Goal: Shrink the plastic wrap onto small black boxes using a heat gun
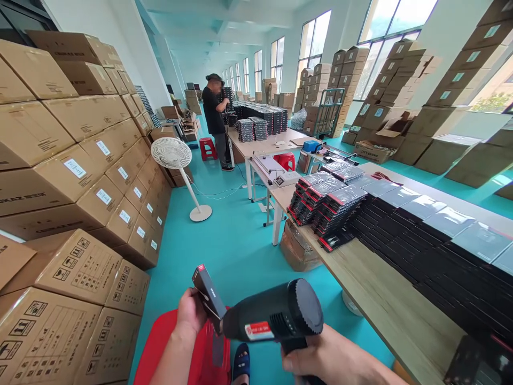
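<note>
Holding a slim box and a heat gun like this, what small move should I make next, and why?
Perhaps draw the heat gun back slightly with the right hand. Its nozzle points toward the lower end of the slim box, and looks close to the left hand holding it; whether hot air is blowing cannot be seen.

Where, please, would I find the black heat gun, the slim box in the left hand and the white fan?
Black heat gun (269, 313): head view, on its body.
Slim box (212, 292): head view, on its lettered side.
White fan (171, 153): head view, on its round grille.
</note>
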